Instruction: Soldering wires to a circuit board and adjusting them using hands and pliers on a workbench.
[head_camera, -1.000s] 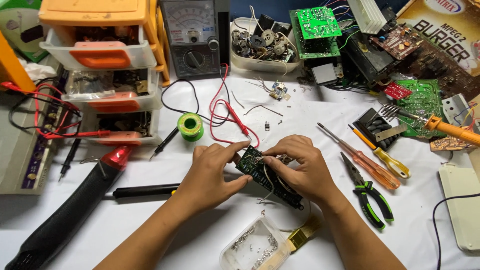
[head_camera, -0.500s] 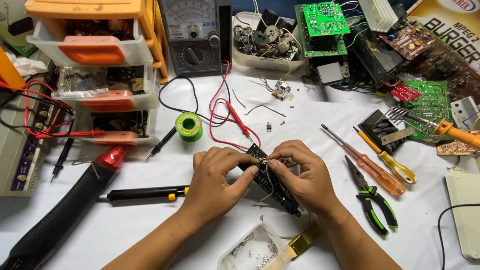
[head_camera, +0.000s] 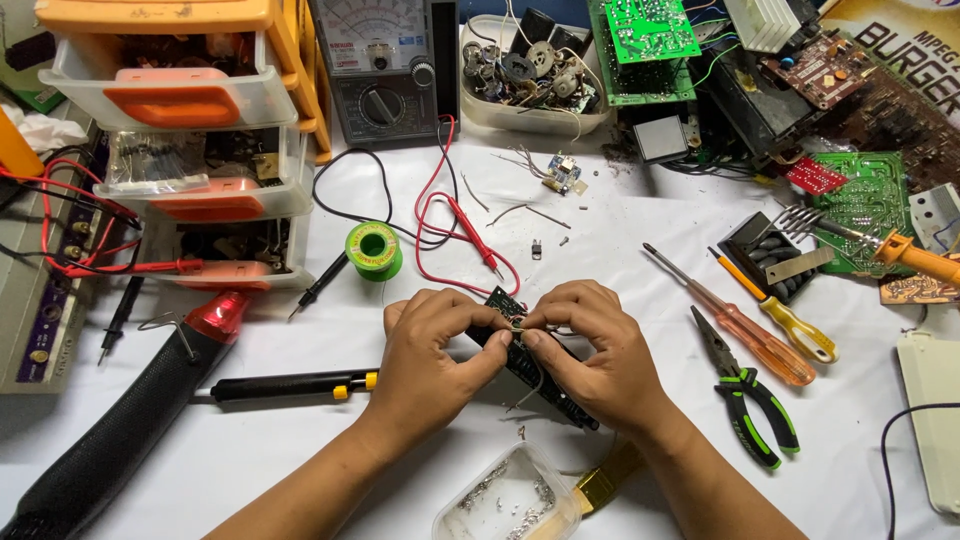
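Both my hands meet over a small dark circuit board (head_camera: 545, 385) that lies tilted on the white table. My left hand (head_camera: 435, 360) grips the board's left side, thumb and forefinger pinched at its top edge. My right hand (head_camera: 595, 355) holds the right side, its fingertips pinching a thin wire lead (head_camera: 517, 322) at the same spot. Fine wire legs hang below the board. Much of the board is hidden under my fingers.
A clear plastic tub of small metal parts (head_camera: 508, 498) sits near my wrists. Green-handled pliers (head_camera: 745, 395) and two screwdrivers (head_camera: 740, 320) lie right. A green solder spool (head_camera: 374, 249), red and black probe leads, a black desoldering pump (head_camera: 290, 385), parts drawers (head_camera: 180, 120) and a multimeter (head_camera: 385, 65) stand left and behind.
The view has shifted slightly. My fingers have drawn closer together at the board's top edge, pinching the wire lead; the board stays in about the same place.
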